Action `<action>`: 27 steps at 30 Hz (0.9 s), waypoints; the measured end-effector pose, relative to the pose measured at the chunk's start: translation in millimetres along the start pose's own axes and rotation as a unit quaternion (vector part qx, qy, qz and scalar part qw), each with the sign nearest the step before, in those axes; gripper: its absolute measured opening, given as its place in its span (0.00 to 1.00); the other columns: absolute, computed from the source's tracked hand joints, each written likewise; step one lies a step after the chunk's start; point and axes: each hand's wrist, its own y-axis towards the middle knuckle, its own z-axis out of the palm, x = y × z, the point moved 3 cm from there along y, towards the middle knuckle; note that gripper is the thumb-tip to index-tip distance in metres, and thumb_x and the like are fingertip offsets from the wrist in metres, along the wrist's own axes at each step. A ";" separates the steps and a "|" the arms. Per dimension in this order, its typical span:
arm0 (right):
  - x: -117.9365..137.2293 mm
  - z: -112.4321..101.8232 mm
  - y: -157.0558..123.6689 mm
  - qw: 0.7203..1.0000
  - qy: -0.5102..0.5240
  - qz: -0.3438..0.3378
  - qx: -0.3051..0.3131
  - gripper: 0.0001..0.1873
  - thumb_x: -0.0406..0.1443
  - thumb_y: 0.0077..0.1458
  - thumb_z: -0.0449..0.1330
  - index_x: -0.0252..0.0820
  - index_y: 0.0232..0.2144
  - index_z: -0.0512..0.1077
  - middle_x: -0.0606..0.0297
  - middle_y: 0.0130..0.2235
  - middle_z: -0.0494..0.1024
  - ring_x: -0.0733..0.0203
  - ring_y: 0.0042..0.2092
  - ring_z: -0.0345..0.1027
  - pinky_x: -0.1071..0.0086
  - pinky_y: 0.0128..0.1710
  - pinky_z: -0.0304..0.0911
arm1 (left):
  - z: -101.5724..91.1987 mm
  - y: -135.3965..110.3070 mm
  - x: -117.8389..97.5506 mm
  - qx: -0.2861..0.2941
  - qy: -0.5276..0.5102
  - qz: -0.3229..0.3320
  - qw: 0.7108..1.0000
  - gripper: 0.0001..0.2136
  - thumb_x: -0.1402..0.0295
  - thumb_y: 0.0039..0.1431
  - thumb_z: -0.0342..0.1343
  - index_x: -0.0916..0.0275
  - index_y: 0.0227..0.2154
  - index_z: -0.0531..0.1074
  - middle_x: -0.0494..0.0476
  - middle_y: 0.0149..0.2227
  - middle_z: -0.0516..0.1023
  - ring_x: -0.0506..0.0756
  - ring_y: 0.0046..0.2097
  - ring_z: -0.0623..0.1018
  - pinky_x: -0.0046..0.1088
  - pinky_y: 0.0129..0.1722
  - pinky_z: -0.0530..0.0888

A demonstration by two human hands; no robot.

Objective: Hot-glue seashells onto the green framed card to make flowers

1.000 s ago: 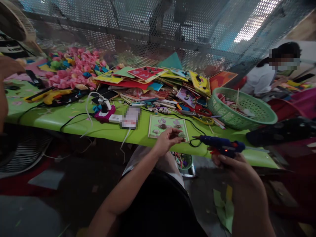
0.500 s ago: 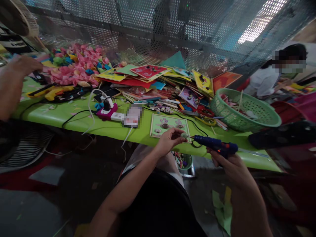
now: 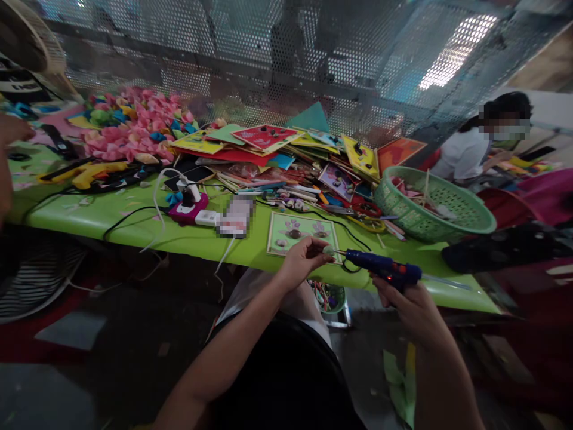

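Observation:
Between the thumb and fingers of my left hand [image 3: 304,261] is a small pale green pebble-like piece [image 3: 329,250]. My right hand [image 3: 403,295] is wrapped round the handle of a dark blue glue gun [image 3: 380,266] with a small lit red light. Its metal nozzle points left and meets the green piece, or comes very close; I cannot tell which. A clear glue stick [image 3: 447,282] sticks out of its rear. Just behind my left hand, a framed light green picture [image 3: 283,225] with stone-like pieces on it lies on the table.
The green-covered table [image 3: 250,254] carries a phone [image 3: 236,216], a purple power adapter [image 3: 188,209], piled cards [image 3: 268,137], pink paper pieces [image 3: 138,119] and a green basket [image 3: 434,203]. Another person's arm [image 3: 6,161] is at far left; a masked person [image 3: 465,149] sits at right.
The whole view has shifted slightly. The other person's hand at far left has drawn back toward the frame edge. My hands keep the green piece at the glue gun's nozzle.

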 end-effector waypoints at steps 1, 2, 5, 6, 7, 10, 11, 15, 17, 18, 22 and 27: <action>-0.3 -0.4 -0.2 1.000 -0.005 -0.001 0.001 0.22 0.54 0.54 0.66 0.43 0.23 0.71 0.69 0.19 0.68 0.63 0.23 0.60 0.68 0.23 0.57 | 0.0 0.2 0.3 0.000 -0.001 0.001 1.000 0.27 0.54 0.40 0.78 0.65 0.38 0.74 0.53 0.34 0.80 0.52 0.37 0.82 0.29 0.41 0.73; -0.4 -0.9 -0.3 1.000 -0.012 -0.004 0.001 0.23 0.54 0.55 0.65 0.44 0.22 0.70 0.68 0.19 0.68 0.63 0.23 0.60 0.68 0.23 0.57 | -0.1 0.3 0.5 0.000 -0.001 0.002 1.000 0.27 0.55 0.40 0.78 0.65 0.38 0.73 0.53 0.35 0.80 0.52 0.37 0.82 0.29 0.41 0.73; -0.8 -1.8 0.0 1.000 -0.030 -0.007 -0.001 0.25 0.54 0.55 0.65 0.45 0.19 0.68 0.67 0.19 0.68 0.63 0.23 0.61 0.68 0.23 0.57 | -0.3 0.5 1.2 0.000 -0.001 0.005 1.000 0.27 0.55 0.40 0.78 0.64 0.38 0.73 0.53 0.35 0.80 0.52 0.37 0.82 0.29 0.42 0.73; -1.2 -1.8 0.3 0.999 -0.032 -0.006 -0.003 0.25 0.55 0.55 0.65 0.45 0.19 0.68 0.68 0.19 0.68 0.63 0.23 0.61 0.68 0.23 0.57 | -0.3 0.5 1.5 0.001 0.000 0.006 1.000 0.27 0.55 0.40 0.78 0.64 0.38 0.73 0.52 0.35 0.80 0.52 0.37 0.82 0.29 0.42 0.73; -1.5 -1.6 0.6 0.999 -0.033 -0.005 -0.001 0.25 0.55 0.54 0.65 0.45 0.19 0.68 0.68 0.19 0.67 0.63 0.23 0.60 0.68 0.23 0.57 | -0.4 0.5 1.8 0.001 0.001 0.006 1.000 0.27 0.55 0.40 0.78 0.64 0.38 0.73 0.52 0.35 0.80 0.52 0.37 0.82 0.30 0.42 0.73; -1.7 -1.0 1.4 0.999 -0.039 -0.008 -0.001 0.26 0.56 0.54 0.65 0.45 0.18 0.68 0.68 0.18 0.67 0.63 0.22 0.60 0.68 0.23 0.57 | -0.9 0.7 2.7 0.002 0.003 0.008 1.000 0.28 0.54 0.39 0.78 0.64 0.38 0.74 0.53 0.35 0.80 0.53 0.38 0.82 0.29 0.42 0.73; -1.4 -0.9 1.7 0.999 -0.043 -0.010 -0.002 0.26 0.57 0.53 0.64 0.45 0.18 0.67 0.68 0.18 0.67 0.63 0.22 0.60 0.68 0.23 0.57 | -1.0 0.9 3.0 0.003 0.003 0.008 1.000 0.28 0.54 0.40 0.78 0.65 0.38 0.74 0.53 0.35 0.80 0.53 0.38 0.82 0.29 0.42 0.73; -0.6 -0.7 2.7 0.998 -0.061 -0.012 0.007 0.27 0.57 0.53 0.64 0.45 0.17 0.67 0.67 0.17 0.67 0.63 0.21 0.61 0.68 0.22 0.57 | -1.2 2.1 3.8 0.006 0.001 0.007 1.000 0.28 0.54 0.40 0.78 0.65 0.37 0.73 0.53 0.35 0.80 0.52 0.36 0.82 0.29 0.41 0.73; -1.0 -1.1 2.9 0.998 -0.060 -0.011 0.006 0.27 0.57 0.54 0.64 0.45 0.17 0.67 0.67 0.18 0.68 0.62 0.22 0.61 0.68 0.23 0.57 | -1.4 2.9 4.2 0.005 0.001 0.007 1.000 0.28 0.53 0.39 0.78 0.65 0.37 0.73 0.52 0.34 0.80 0.52 0.36 0.82 0.29 0.40 0.73; -1.5 -1.3 2.8 0.998 -0.059 -0.012 0.005 0.26 0.56 0.54 0.64 0.45 0.18 0.67 0.67 0.18 0.68 0.62 0.22 0.62 0.68 0.23 0.58 | -1.6 3.1 4.4 0.004 0.001 0.007 1.000 0.28 0.53 0.39 0.78 0.65 0.37 0.73 0.52 0.34 0.79 0.52 0.35 0.82 0.29 0.40 0.73; -4.6 -0.1 1.7 0.998 -0.054 -0.011 0.010 0.24 0.55 0.54 0.64 0.45 0.19 0.68 0.67 0.19 0.68 0.62 0.23 0.62 0.68 0.23 0.58 | -2.6 3.3 5.5 -0.001 0.006 0.009 1.000 0.27 0.54 0.39 0.78 0.65 0.37 0.73 0.52 0.34 0.79 0.51 0.36 0.81 0.28 0.40 0.73; -4.5 2.9 3.4 0.998 -0.066 -0.010 -0.001 0.24 0.54 0.54 0.65 0.45 0.19 0.68 0.68 0.19 0.68 0.62 0.23 0.61 0.68 0.23 0.58 | -2.5 2.3 5.2 -0.002 0.012 0.008 1.000 0.27 0.56 0.40 0.78 0.65 0.38 0.74 0.53 0.34 0.79 0.52 0.37 0.81 0.29 0.42 0.73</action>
